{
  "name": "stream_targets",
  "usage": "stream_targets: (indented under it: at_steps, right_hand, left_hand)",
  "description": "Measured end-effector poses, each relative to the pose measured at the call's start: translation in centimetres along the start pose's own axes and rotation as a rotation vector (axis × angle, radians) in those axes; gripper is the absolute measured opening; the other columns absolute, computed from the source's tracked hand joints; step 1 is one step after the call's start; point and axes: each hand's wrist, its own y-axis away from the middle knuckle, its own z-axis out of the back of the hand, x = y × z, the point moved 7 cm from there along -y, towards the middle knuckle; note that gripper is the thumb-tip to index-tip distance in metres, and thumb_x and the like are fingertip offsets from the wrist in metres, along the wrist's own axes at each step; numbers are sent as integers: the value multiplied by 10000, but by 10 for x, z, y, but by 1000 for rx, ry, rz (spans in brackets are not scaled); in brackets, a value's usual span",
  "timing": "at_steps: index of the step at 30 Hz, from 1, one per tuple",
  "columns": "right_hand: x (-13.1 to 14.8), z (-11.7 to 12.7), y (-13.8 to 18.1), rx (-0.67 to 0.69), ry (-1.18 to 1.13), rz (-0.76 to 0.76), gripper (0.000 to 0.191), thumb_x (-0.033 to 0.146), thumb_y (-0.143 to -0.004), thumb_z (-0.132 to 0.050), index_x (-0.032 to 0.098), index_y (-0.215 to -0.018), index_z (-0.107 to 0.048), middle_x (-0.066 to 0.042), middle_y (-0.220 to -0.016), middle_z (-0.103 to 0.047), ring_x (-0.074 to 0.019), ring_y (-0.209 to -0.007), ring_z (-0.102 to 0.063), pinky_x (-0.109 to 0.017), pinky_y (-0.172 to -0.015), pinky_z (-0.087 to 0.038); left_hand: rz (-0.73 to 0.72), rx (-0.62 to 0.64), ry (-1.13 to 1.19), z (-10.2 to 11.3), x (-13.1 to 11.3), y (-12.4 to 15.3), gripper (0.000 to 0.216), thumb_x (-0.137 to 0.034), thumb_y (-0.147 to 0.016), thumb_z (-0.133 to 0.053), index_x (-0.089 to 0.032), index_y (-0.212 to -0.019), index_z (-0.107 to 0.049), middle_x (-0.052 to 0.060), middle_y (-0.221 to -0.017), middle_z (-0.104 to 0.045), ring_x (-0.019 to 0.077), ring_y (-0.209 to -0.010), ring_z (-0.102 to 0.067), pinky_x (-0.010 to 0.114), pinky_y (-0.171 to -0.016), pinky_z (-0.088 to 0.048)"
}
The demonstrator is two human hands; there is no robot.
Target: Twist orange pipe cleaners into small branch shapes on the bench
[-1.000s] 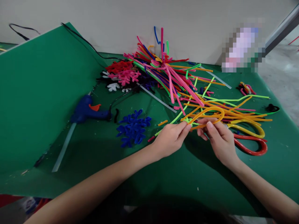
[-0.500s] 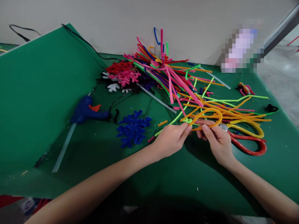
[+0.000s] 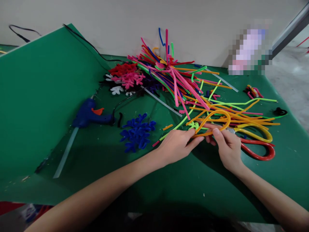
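Note:
An orange pipe cleaner (image 3: 225, 115) is bent into a loop between my hands. My left hand (image 3: 177, 145) pinches its ends at the left side of the loop. My right hand (image 3: 228, 146) grips its lower strand between thumb and fingers. Just behind my fingers lie loose orange pipe cleaners (image 3: 253, 120) and a small light-green twisted piece (image 3: 193, 125). Scissors (image 3: 262, 158) with one red and one yellow handle rest to the right of my right hand, their blades mostly hidden. A blue snowflake-like pipe-cleaner shape (image 3: 138, 132) lies left of my left hand.
A blue glue gun (image 3: 88, 112) with a clear stick and black cord lies at the left by a raised green board (image 3: 48, 96). Behind are a heap of colored pipe cleaners (image 3: 173, 74) and red, pink and white finished shapes (image 3: 127, 77). Glue sticks (image 3: 161, 101) lie between.
My right thumb has slid slightly right along the pipe cleaner's lower strand. My left thumb has stretched out to the right under it. The loop stays nearly in place.

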Motion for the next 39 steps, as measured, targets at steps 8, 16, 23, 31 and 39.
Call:
stream_targets:
  at_steps: [8, 16, 23, 31, 39]
  right_hand:
    - [-10, 9, -3, -202, -230, -59, 157, 294, -892, -542, 251, -1005, -642, 8, -773, -559, -78, -553, -454, -206, -446, -346]
    - [-20, 23, -9, -389, -181, -115, 187, 357, -854, -585, 192, -899, -662, 28, -618, -468, -74, -511, -403, -181, -391, -272]
    - [-19, 28, -7, -468, -208, -196, 272, 419, -811, -635, 162, -724, -646, 48, -520, -440, -47, -418, -296, -209, -374, -195]
    - [-20, 27, -17, -250, -229, -308, 223, 365, -769, -686, 152, -713, -651, 56, -504, -361, -53, -432, -253, -230, -397, -151]
    - [-5, 3, -5, -19, -250, -179, 260, 343, -829, -599, 200, -1046, -603, 37, -605, -447, -90, -518, -356, -216, -430, -233]
  left_hand:
    - [-32, -133, -63, 6, -2, 2, 339, -352, -917, -453, -176, -630, -483, -60, -457, -476, 89, -369, -437, 220, -377, -247]
    - [-214, -338, -319, 13, -23, 14, 333, -359, -847, -557, -161, -581, -526, -31, -462, -535, 110, -420, -531, 252, -400, -309]
    - [-314, -291, -389, 9, -29, 15, 438, -334, -931, -433, -164, -532, -495, -33, -415, -518, 101, -371, -503, 249, -364, -252]
    - [-303, -250, -380, 7, -27, 14, 435, -286, -947, -380, -165, -544, -490, -26, -420, -535, 104, -373, -513, 246, -358, -237]
    - [-184, -286, -350, 10, -17, 11, 396, -273, -929, -428, -164, -553, -487, -41, -427, -549, 90, -377, -521, 234, -368, -252]
